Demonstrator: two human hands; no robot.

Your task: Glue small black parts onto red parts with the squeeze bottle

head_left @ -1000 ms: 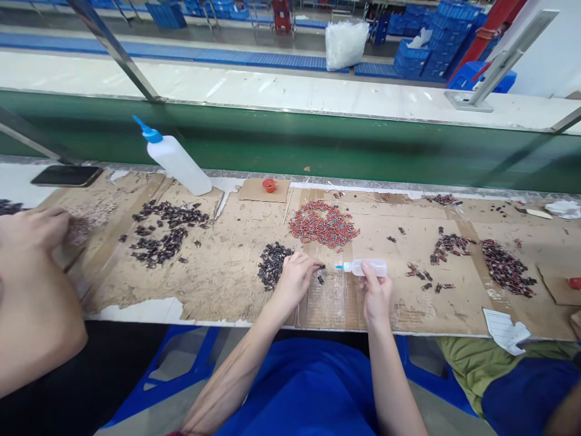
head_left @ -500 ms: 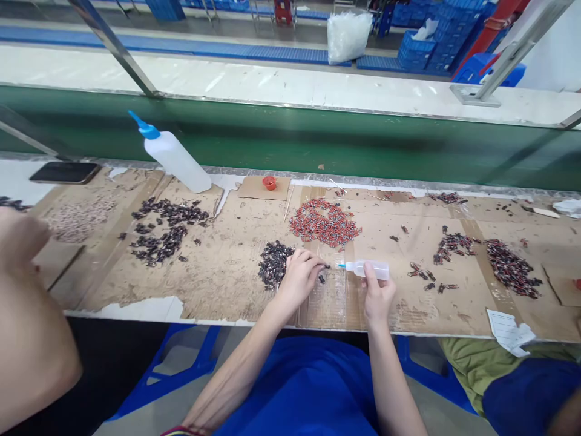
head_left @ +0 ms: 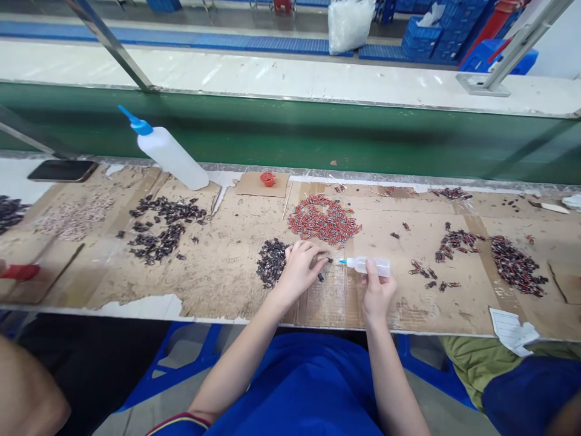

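My left hand [head_left: 303,264] is closed at the fingertips on a small black part [head_left: 329,260], beside a heap of black parts [head_left: 271,260] on the cardboard. In my right hand [head_left: 378,293] is a small clear squeeze bottle [head_left: 374,266], lying almost level. Its thin blue tip points left, a short gap away from the black part. Just beyond my hands spreads a pile of small red and dark parts [head_left: 323,219]. The exact shape of the part in my left fingers is too small to make out.
A large white bottle [head_left: 172,157] with a blue nozzle leans at the back left. Near it are more black parts [head_left: 167,242], a red cap [head_left: 267,179] and a phone [head_left: 62,171]. Assembled red-black parts [head_left: 517,265] lie at right. A co-worker's arm [head_left: 29,390] is at far left.
My left fingers have shifted slightly, and the black part sits a little further right. The bottle has hardly moved. At far left the co-worker's arm has drawn back and down, uncovering a red object.
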